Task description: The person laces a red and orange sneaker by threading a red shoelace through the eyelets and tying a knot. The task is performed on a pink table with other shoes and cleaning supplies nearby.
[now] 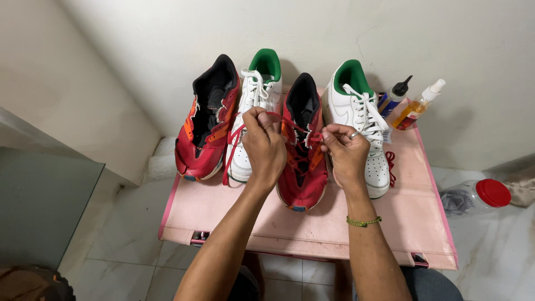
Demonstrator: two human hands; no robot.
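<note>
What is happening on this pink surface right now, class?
A person is lacing a red shoe that lies on a pink mat. The left hand and right hand each pinch the red lace above it. A second red shoe lies unlaced at the left, with two laced white shoes between and beside them. Two bottles stand at the back right.

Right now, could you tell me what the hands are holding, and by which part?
Both hold the red lace of the red shoe: the left hand pinches one strand, the right hand the other, above the eyelets.
</note>
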